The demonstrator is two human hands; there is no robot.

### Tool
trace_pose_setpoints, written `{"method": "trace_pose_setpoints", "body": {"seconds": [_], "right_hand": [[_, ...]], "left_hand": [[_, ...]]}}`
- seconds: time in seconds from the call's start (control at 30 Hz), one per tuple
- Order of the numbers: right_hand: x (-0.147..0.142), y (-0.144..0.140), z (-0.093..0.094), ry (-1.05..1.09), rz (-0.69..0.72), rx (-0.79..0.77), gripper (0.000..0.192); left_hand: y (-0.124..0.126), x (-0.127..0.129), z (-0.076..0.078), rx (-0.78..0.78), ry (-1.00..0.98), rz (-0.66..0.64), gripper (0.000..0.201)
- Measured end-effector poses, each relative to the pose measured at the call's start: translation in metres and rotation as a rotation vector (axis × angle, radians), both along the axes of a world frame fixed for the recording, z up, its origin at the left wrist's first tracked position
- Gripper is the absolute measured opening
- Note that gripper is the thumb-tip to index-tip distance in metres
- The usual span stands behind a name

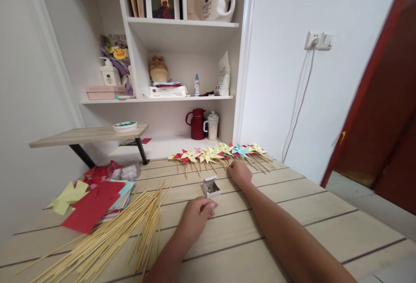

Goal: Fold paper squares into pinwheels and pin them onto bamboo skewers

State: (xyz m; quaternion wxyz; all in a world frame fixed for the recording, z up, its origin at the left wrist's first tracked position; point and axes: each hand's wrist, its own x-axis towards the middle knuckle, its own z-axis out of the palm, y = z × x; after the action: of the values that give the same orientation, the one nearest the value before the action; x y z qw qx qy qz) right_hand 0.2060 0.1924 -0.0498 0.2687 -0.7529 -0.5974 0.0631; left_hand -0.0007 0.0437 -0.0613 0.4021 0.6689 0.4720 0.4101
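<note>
While right hand [239, 173] touches pinwheels [221, 153], left hand [196, 219] flat on table [292, 226].

White walls [351, 101] stand all around, with a white shelf unit [182, 23] at the top middle, a wall socket [317, 40] with hanging cords at the upper right, a dark red door [383, 114] on the right, and a small wooden side shelf [87, 135] on the left.

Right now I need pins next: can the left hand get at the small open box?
Probably yes. The left hand rests on the table just short of the small open box, with bare wood between them. The right hand lies beyond, at the pinwheels, not across the path.
</note>
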Motion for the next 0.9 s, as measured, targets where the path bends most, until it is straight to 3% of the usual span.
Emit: {"method": "trace_pose_setpoints", "body": {"seconds": [0.47, 0.9], "right_hand": [[-0.019, -0.006, 0.013, 0.149, 0.021, 0.091, 0.034], [-0.031, -0.013, 0.013, 0.127, 0.048, 0.111, 0.026]], "left_hand": [[0.001, 0.0, -0.004, 0.013, 0.0, 0.005, 0.033], [-0.001, 0.0, 0.0, 0.015, 0.019, -0.003, 0.034]]}}
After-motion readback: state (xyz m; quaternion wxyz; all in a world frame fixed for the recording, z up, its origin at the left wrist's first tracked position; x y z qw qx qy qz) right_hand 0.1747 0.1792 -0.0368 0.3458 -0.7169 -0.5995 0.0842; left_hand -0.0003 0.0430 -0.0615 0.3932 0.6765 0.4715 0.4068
